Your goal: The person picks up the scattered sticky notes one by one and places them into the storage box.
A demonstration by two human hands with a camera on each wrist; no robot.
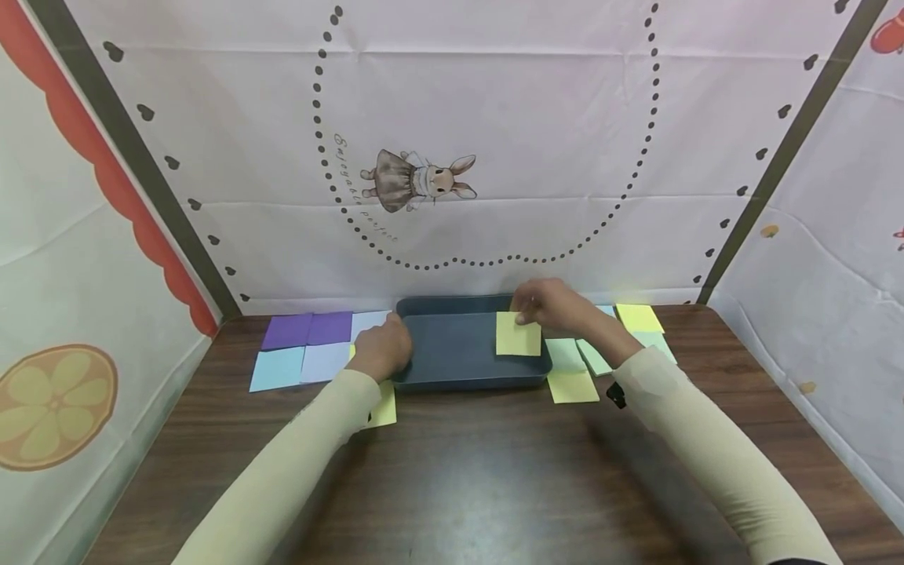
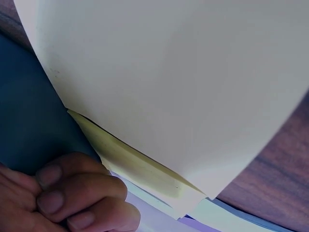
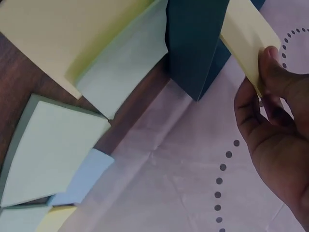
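A dark blue-grey rectangular tray stands at the back of the brown table. My right hand pinches a pale yellow sticky note between thumb and fingers, above the tray's right end; the right wrist view shows the same note held by one edge. At the tray's left rim is my left hand, its fingers curled in toward the palm, with nothing visible between them. Under the left wrist lies another yellow note, partly hidden by the sleeve.
Left of the tray lie purple notes and blue notes. On its right are pale green notes, a yellow note and a brighter yellow note. A printed cloth hangs directly behind the tray.
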